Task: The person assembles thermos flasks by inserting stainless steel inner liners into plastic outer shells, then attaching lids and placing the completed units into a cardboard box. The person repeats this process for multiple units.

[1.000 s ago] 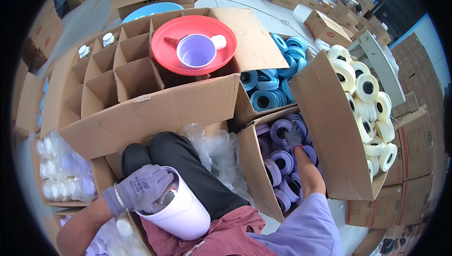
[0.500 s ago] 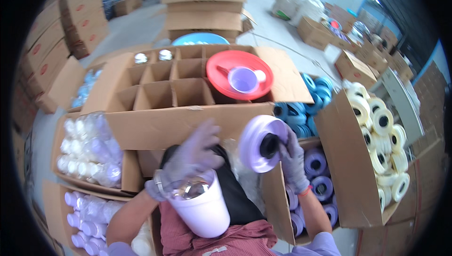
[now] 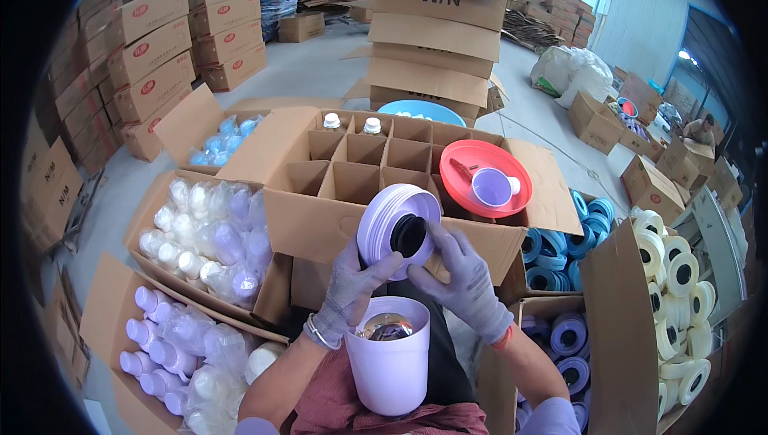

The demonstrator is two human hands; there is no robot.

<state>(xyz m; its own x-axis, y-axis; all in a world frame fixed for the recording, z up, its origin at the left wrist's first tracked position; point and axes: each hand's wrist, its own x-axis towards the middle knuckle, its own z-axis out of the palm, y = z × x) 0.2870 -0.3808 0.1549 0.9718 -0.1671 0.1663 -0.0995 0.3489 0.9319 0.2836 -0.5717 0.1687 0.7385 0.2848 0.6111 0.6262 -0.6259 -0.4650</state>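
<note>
Above my lap, both gloved hands hold a lilac ring-shaped collar (image 3: 374, 228) with a black inner ring (image 3: 409, 235), tilted so that its opening faces me. My left hand (image 3: 347, 289) is closed round its lower left edge, the thumb reaching toward the black ring. My right hand (image 3: 466, 281) grips its right side with bent fingers. Just below stands a pale lilac flask body (image 3: 389, 372) between my thighs, upright and open at the top. A shiny silvery liner (image 3: 386, 327) shows inside its mouth.
Ahead is a divided carton (image 3: 316, 211) with two silvery-necked pieces and a red basin (image 3: 512, 169) holding a lilac cup (image 3: 490, 187). Cartons of bagged lilac pieces (image 3: 172, 363) stand left; cartons of lilac (image 3: 570, 335), blue (image 3: 552, 247) and cream rings (image 3: 682, 275) stand right. A person (image 3: 701, 129) is far right.
My left hand has left the flask body's rim and taken hold of the collar. The collar has moved in front of me, over the flask body, still in my right hand. My view has lifted.
</note>
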